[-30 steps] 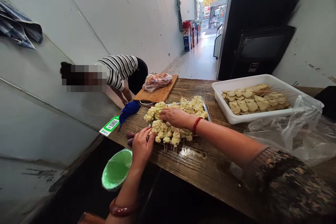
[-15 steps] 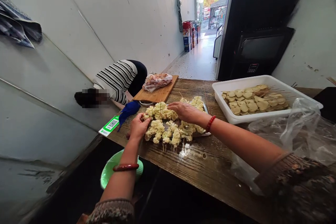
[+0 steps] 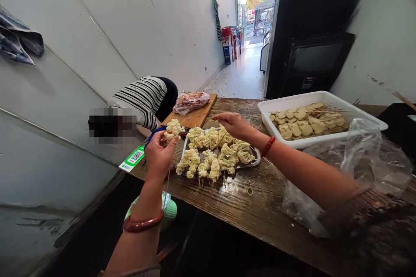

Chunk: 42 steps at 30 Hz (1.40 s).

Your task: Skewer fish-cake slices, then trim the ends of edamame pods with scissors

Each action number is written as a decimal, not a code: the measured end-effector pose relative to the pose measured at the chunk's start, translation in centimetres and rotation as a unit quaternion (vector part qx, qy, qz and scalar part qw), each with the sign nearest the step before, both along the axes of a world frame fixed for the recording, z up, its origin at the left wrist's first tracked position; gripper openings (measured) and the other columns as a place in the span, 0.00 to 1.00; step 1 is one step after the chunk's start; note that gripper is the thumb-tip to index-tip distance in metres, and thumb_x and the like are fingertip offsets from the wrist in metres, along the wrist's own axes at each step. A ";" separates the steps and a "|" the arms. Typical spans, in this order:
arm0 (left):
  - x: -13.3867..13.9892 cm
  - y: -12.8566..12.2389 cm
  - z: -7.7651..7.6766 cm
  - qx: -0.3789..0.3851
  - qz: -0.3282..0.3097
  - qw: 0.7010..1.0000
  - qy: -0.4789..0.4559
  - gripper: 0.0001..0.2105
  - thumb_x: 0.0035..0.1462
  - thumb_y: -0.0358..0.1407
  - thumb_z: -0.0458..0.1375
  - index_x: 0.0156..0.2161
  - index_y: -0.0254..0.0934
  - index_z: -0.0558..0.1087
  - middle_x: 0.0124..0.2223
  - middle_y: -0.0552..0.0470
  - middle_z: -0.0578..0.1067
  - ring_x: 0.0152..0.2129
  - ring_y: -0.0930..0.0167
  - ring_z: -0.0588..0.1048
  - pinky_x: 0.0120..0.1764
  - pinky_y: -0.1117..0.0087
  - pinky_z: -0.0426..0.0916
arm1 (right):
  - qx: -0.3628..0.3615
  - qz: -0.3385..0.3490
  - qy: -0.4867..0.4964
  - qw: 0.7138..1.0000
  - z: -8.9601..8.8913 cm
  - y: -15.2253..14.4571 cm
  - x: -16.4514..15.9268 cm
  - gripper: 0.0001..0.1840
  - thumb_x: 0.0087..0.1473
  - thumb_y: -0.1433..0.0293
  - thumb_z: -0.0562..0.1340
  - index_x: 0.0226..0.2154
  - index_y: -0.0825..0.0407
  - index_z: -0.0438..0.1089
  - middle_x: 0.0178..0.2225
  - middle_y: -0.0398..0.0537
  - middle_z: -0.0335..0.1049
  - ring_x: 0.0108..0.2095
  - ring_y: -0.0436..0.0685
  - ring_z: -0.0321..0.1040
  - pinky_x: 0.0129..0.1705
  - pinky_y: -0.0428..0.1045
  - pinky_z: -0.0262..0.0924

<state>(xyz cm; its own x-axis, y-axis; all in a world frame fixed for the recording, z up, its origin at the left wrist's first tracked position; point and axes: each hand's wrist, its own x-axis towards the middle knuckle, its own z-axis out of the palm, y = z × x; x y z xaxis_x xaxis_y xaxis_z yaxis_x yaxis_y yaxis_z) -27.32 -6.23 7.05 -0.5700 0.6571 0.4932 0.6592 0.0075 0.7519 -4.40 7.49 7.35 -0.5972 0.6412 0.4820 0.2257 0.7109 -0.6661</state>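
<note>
My left hand [image 3: 160, 155] is closed around a cauliflower skewer [image 3: 174, 127]. Its pale florets stick up past the fingers, and a thin stick runs down below the hand. Over the far side of a metal tray [image 3: 256, 162] hovers my right hand [image 3: 234, 125], its fingers stretched out to the left and nothing seen in its grasp. Several more skewers of cauliflower [image 3: 214, 169] lie on the tray, their stick ends poking out over the near edge.
A white bin [image 3: 364, 125] of skewered pale slices stands right, beside a clear plastic bag [image 3: 367, 156]. Behind the tray, a wooden board [image 3: 203, 112] bears a bagged reddish food [image 3: 191, 103]. A person in a striped top [image 3: 139, 97] bends down at left. A green basket [image 3: 170, 214] sits below the table edge.
My left hand has lifted a cauliflower skewer off the tray's left side and moved up and left. My right hand has risen off the cauliflower.
</note>
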 end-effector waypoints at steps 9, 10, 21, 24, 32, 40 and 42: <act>5.0 2.1 -2.2 -0.144 -0.214 0.948 0.184 0.16 0.54 0.41 0.58 0.46 0.36 0.75 0.48 0.40 0.77 0.48 0.58 0.73 0.54 0.56 0.63 | -0.044 -0.025 0.021 0.998 1.2 -1.2 3.5 0.14 0.59 0.76 0.56 0.43 0.54 0.76 0.45 0.51 0.77 0.44 0.54 0.73 0.49 0.51 0.64; 4.3 1.8 -2.4 -0.125 -0.194 0.960 0.160 0.18 0.57 0.43 0.54 0.48 0.35 0.74 0.50 0.40 0.76 0.48 0.59 0.73 0.54 0.57 0.64 | -0.039 -0.024 0.020 0.999 1.2 -1.4 4.2 0.14 0.59 0.75 0.56 0.43 0.53 0.76 0.45 0.50 0.77 0.44 0.54 0.73 0.49 0.51 0.64; 3.1 -0.7 -5.7 -0.247 -0.101 0.921 0.284 0.33 0.59 0.52 0.49 0.61 0.28 0.61 0.67 0.29 0.53 0.63 0.52 0.55 0.59 0.46 0.54 | 0.015 -0.043 -0.206 0.977 -3.3 -2.4 11.0 0.18 0.62 0.71 0.52 0.51 0.59 0.69 0.52 0.61 0.71 0.54 0.63 0.67 0.57 0.57 0.59; 4.6 0.0 -6.2 -0.267 -0.071 0.910 0.310 0.33 0.60 0.50 0.48 0.61 0.25 0.61 0.67 0.27 0.52 0.63 0.50 0.54 0.59 0.47 0.55 | 0.013 -0.030 -0.254 0.967 -5.2 -4.1 9.6 0.21 0.62 0.69 0.54 0.54 0.63 0.64 0.55 0.67 0.66 0.59 0.65 0.61 0.60 0.56 0.55; 3.1 0.0 -4.6 -0.183 -0.123 0.923 0.315 0.32 0.61 0.52 0.45 0.63 0.31 0.59 0.67 0.33 0.53 0.64 0.56 0.54 0.61 0.51 0.53 | -0.042 0.013 -0.182 0.982 -6.5 -5.5 10.7 0.26 0.62 0.63 0.53 0.58 0.60 0.58 0.60 0.63 0.59 0.62 0.63 0.55 0.62 0.56 0.53; 11.0 7.4 -4.2 -0.318 -0.221 0.835 0.390 0.36 0.61 0.53 0.45 0.65 0.27 0.55 0.67 0.31 0.54 0.65 0.54 0.51 0.62 0.50 0.47 | -0.058 0.027 -0.184 0.981 -6.7 -8.5 11.4 0.26 0.63 0.58 0.52 0.55 0.58 0.61 0.58 0.63 0.62 0.60 0.64 0.59 0.60 0.57 0.55; 12.6 8.7 -4.5 -0.346 -0.215 0.814 0.415 0.35 0.61 0.53 0.44 0.65 0.28 0.55 0.67 0.33 0.53 0.65 0.54 0.49 0.63 0.48 0.41 | -0.036 0.030 -0.204 0.978 -6.5 -9.1 10.9 0.29 0.62 0.56 0.53 0.55 0.61 0.62 0.58 0.66 0.61 0.60 0.67 0.58 0.60 0.59 0.54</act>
<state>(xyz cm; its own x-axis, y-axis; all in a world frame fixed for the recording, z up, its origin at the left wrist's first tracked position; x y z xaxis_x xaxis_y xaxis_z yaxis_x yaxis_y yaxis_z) -14.67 2.44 2.59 0.1254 0.9919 0.0177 0.9914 -0.1246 -0.0391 6.54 -1.58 0.88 -0.7677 0.6228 0.1510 0.4427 0.6857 -0.5778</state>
